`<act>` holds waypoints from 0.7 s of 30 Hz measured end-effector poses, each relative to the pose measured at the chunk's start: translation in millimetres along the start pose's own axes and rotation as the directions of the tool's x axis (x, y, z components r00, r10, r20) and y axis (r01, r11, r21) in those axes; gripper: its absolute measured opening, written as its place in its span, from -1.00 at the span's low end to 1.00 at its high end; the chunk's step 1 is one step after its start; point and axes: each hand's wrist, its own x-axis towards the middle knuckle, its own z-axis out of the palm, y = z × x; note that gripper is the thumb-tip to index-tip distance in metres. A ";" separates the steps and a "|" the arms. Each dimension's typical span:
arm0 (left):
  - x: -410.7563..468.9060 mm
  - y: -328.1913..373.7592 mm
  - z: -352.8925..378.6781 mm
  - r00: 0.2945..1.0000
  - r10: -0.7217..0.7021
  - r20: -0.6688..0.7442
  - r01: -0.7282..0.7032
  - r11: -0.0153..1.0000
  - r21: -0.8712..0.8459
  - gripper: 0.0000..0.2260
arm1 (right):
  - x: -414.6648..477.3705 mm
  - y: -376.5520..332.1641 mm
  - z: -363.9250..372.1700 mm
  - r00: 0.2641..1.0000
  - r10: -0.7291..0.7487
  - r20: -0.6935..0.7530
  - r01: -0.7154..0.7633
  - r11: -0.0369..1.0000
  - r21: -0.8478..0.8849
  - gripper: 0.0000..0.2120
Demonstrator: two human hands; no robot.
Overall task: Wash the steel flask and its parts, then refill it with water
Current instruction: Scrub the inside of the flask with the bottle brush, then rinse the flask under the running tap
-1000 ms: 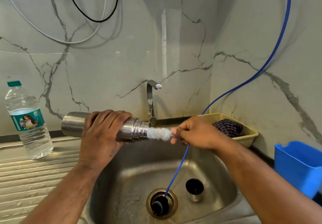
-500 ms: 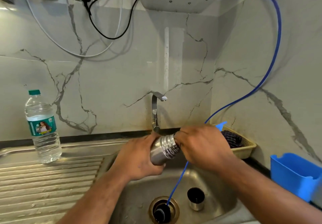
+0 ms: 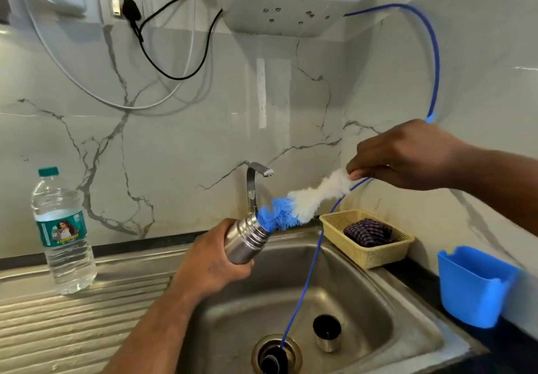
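Flask (image 3: 246,241) in left hand (image 3: 212,266) — brush (image 3: 302,203) above

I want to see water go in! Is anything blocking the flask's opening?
Yes. The bottle brush sticks out of the steel flask, its blue bristles plugging the mouth. The right hand pinches the brush's white end; the left hand holds the flask in front of the tap.

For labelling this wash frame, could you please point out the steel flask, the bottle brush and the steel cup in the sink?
steel flask (image 3: 247,232): head view, its ribbed neck.
bottle brush (image 3: 305,199): head view, its white bristles.
steel cup (image 3: 327,342): head view, its outer wall.
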 end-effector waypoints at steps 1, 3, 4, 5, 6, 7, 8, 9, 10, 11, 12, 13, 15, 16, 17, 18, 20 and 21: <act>0.7 2.6 0.7 1.000 0.009 -0.012 -0.009 1.000 -0.007 -0.34 | 0.3 2.3 -5.4 1.000 0.006 0.021 -0.006 1.000 -0.009 -0.72; -0.4 7.3 6.7 1.000 0.014 -0.006 -0.014 1.000 -0.018 -0.37 | 0.5 7.2 -13.5 0.999 -0.001 0.049 0.003 0.999 -0.040 -0.80; -1.2 7.2 9.7 1.000 0.000 0.014 0.000 1.000 -0.024 -0.38 | -2.0 12.5 -19.2 0.999 0.006 0.048 -0.002 0.998 -0.068 -0.82; -1.5 3.5 11.4 0.998 -0.024 0.050 0.025 1.000 -0.015 -0.36 | -5.7 20.4 -28.2 0.998 0.048 0.039 -0.044 0.994 -0.100 -0.84; -1.7 -2.5 11.3 0.994 -0.059 0.088 0.058 0.998 0.010 -0.34 | -11.0 30.9 -36.9 0.993 0.116 0.013 -0.113 0.986 -0.122 -0.86; -1.5 -8.7 9.7 0.989 -0.100 0.106 0.096 0.995 0.034 -0.32 | -16.2 38.7 -46.6 0.980 0.200 -0.010 -0.200 0.969 -0.144 -0.88; -1.2 -13.0 7.5 0.987 -0.135 0.092 0.133 0.991 0.032 -0.30 | -22.4 46.3 -52.5 0.964 0.266 -0.023 -0.266 0.951 -0.161 -0.89; -0.8 -12.3 6.4 0.987 -0.151 0.058 0.152 0.988 0.002 -0.31 | -27.9 50.4 -55.4 0.952 0.307 -0.012 -0.304 0.934 -0.186 -0.87; -0.7 -6.1 6.6 0.989 -0.148 0.020 0.148 0.988 -0.039 -0.33 | -30.8 52.8 -54.4 0.951 0.308 0.007 -0.301 0.932 -0.203 -0.83; -1.1 5.1 8.0 0.992 -0.124 -0.007 0.123 0.989 -0.078 -0.36 | -31.1 50.8 -53.6 0.953 0.300 0.035 -0.286 0.934 -0.215 -0.80; -2.2 18.8 10.2 0.995 -0.091 -0.026 0.088 0.989 -0.116 -0.39 | -30.2 48.5 -51.8 0.956 0.285 0.064 -0.267 0.942 -0.205 -0.78; -3.7 31.5 13.4 0.997 -0.059 -0.045 0.052 0.987 -0.150 -0.42 | -27.4 45.8 -50.5 0.957 0.277 0.090 -0.257 0.949 -0.184 -0.79; -6.8 52.1 22.1 0.996 -0.014 -0.084 -0.004 0.977 -0.212 -0.46 | -22.1 48.0 -50.5 0.959 0.250 0.133 -0.231 0.962 -0.143 -0.83; -8.2 58.6 26.0 0.995 -0.005 -0.104 -0.021 0.970 -0.243 -0.48 | -20.4 51.1 -51.3 0.962 0.227 0.154 -0.207 0.969 -0.134 -0.86; -9.5 63.0 30.0 0.993 -0.003 -0.117 -0.030 0.960 -0.278 -0.48 | -19.1 54.7 -53.4 0.962 0.210 0.175 -0.187 0.972 -0.141 -0.88; -11.0 65.7 33.9 0.993 -0.006 -0.117 -0.031 0.949 -0.314 -0.48 | -19.1 59.9 -54.9 0.965 0.182 0.188 -0.153 0.975 -0.159 -0.92; -14.7 69.9 42.4 0.995 -0.010 -0.097 -0.026 0.932 -0.363 -0.47 | -20.3 67.2 -62.3 0.965 0.143 0.220 -0.085 0.963 -0.255 -0.92; -16.6 71.7 47.2 0.996 -0.011 -0.092 -0.024 0.927 -0.374 -0.48 | -22.7 69.4 -67.7 0.959 0.132 0.250 -0.053 0.953 -0.299 -0.90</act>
